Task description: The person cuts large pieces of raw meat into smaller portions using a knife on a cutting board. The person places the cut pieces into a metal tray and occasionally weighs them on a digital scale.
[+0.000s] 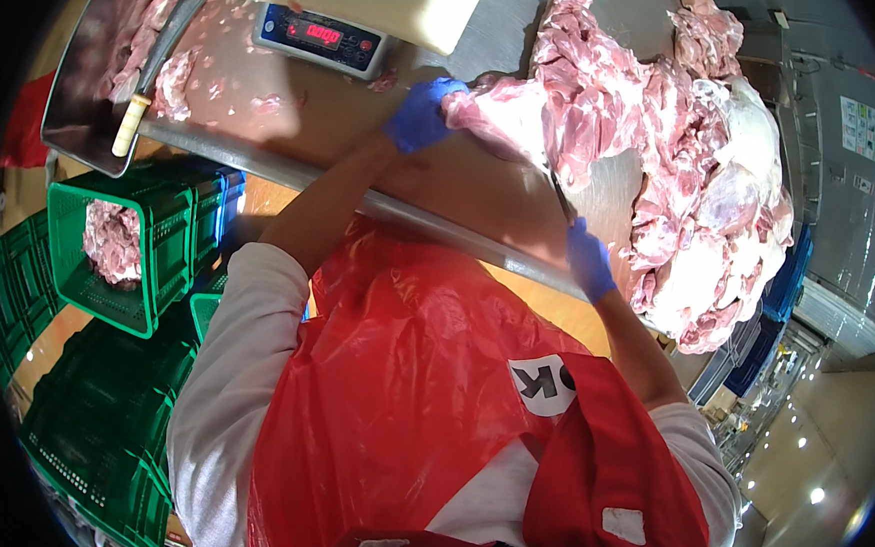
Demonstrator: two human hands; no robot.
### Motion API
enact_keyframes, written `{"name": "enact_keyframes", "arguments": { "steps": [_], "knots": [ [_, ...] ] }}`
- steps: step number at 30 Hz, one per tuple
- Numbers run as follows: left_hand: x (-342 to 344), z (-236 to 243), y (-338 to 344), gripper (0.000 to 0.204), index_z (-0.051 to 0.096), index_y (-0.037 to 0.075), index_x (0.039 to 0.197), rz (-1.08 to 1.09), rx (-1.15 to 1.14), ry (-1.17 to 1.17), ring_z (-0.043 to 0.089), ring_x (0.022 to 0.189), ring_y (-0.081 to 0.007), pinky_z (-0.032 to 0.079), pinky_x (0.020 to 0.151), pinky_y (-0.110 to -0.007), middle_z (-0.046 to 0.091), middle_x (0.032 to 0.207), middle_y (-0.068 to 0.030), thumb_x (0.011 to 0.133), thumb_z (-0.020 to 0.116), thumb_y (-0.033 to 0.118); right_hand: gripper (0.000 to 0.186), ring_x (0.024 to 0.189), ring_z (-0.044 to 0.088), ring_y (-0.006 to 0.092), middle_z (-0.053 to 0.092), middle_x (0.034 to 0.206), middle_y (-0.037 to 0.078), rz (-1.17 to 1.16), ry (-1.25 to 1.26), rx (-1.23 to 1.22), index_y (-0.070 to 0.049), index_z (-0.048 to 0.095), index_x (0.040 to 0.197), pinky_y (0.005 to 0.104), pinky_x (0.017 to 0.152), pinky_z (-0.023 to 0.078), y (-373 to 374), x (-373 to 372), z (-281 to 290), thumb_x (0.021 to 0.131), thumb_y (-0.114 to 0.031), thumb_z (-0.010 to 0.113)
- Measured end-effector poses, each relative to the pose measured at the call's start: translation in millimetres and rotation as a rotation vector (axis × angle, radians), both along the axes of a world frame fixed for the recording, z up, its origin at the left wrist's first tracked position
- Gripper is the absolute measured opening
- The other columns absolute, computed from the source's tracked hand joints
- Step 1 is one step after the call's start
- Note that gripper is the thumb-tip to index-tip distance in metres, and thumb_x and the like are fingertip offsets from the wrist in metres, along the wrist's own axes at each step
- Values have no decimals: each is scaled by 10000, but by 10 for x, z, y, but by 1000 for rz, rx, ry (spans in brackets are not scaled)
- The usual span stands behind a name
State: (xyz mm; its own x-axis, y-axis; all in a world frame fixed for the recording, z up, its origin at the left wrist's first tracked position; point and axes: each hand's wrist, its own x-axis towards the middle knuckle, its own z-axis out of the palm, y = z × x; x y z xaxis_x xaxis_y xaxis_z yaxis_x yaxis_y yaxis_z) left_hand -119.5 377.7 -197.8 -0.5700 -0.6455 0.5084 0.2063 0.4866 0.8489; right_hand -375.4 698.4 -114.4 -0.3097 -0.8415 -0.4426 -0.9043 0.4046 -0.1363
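Meat cut (502, 115), raw, pink and glossy with pale fatty film, tapering at one end; located at twelve to one o'clock from picture centre, at the near edge of larger cuts on the desk (452, 199).

Left hand (422, 115), in smooth blue glove: fingers closed on the tapered end of the meat cut, from its nine o'clock side.

Right hand (591, 258), in matching glove, at about three o'clock: fingers curled around a knife (560, 194), handle hidden in the grip; thin dark blade pointing toward eleven o'clock, tip end beside the meat.

Desk: brushed sheet metal, dull sheen, rounded metal edge along the near side.

Meat pile (712, 210), at two to three o'clock: heaped, irregular, moist, red flesh mixed with whitish skin.

Scale (316, 40), at eleven o'clock: flat rectangular body, blue panel, lit red display. Just beyond it, cutting board (374, 1): thick, cream-white, smooth.

Metal pan (78, 116), at ten o'clock: deep, rounded corners, meat scraps inside. Across its rim, long tool with pale, ringed cylindrical handle (131, 126).

Green crate (66, 286), at nine o'clock: perforated rigid plastic, meat pieces inside.

Apron (401, 372), at six o'clock: red, shiny, creased sheet, over white sleeves (227, 361).
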Motion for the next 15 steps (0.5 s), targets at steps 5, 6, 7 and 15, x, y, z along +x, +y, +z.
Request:
{"name": "enact_keyframes", "arguments": {
  "steps": [5, 6, 7, 15],
  "knots": [
    [65, -31, 146, 185, 619, 83, 972, -55, -3, -126, 624, 813, -392, 513, 720, -436, 649, 883, -166, 813, 693, 140, 171, 734, 641, 477, 640, 814, 287, 93, 64, -374, -8, 431, 1095, 550, 616, 495, -816, 533, -225, 984, -138, 440],
    [96, 14, 118, 166, 615, 81, 965, -75, 6, -149, 619, 814, -397, 510, 722, -440, 647, 885, -167, 819, 680, 127, 173, 739, 634, 496, 633, 809, 308, -134, -10, -281, 1, 424, 1090, 562, 621, 494, -1264, 733, 20, 984, -136, 428],
    [113, 62, 116, 158, 612, 81, 959, -73, -22, -130, 617, 809, -397, 505, 713, -444, 647, 884, -166, 821, 678, 121, 187, 749, 639, 481, 628, 809, 316, -73, 57, -335, 10, 454, 1085, 550, 606, 488, -1425, 680, -76, 997, -152, 416],
    [200, -176, -93, 121, 606, 67, 916, 22, -46, 71, 625, 782, -363, 483, 675, -451, 665, 904, -154, 836, 669, 131, 190, 746, 673, 442, 649, 831, 285, 64, 13, -290, 34, 451, 1077, 499, 619, 539, -1278, 412, -244, 992, -136, 444]
  ]
}}
